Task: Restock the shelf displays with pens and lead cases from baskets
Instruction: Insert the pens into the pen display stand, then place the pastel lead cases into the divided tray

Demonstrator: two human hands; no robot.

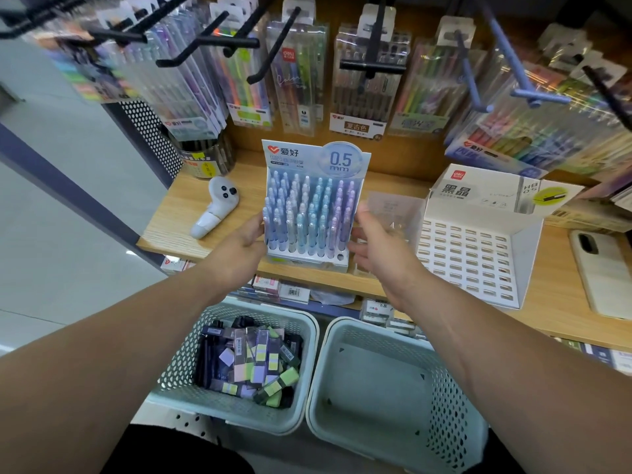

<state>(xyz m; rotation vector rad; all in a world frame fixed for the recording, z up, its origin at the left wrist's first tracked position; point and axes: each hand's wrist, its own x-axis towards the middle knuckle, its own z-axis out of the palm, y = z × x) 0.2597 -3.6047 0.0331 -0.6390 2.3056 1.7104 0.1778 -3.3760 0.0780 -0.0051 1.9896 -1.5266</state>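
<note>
A pale blue cardboard display stand of pastel mechanical pencils [309, 213], marked 0.5 mm, stands upright on the light wooden shelf [178, 220], its base just behind the shelf's front edge. The left hand [244, 239] lies with straight fingers and raised thumb against the stand's left side. The right hand [372, 244] is spread and relaxed just beside the right side; I cannot tell whether it touches.

Left of the stand runs bare wood up to a white handheld controller [215, 213]. On the right, a clear plastic cover [393, 213] sits between the stand and a white slotted lead-case display box [478, 254], leaving little room there.

Hooks of hanging pen packs [297, 80] overhang the stand's header. Below the shelf edge, a pale green perforated basket [184, 357] holds lead cases [253, 364], touching a second like basket [328, 371].
</note>
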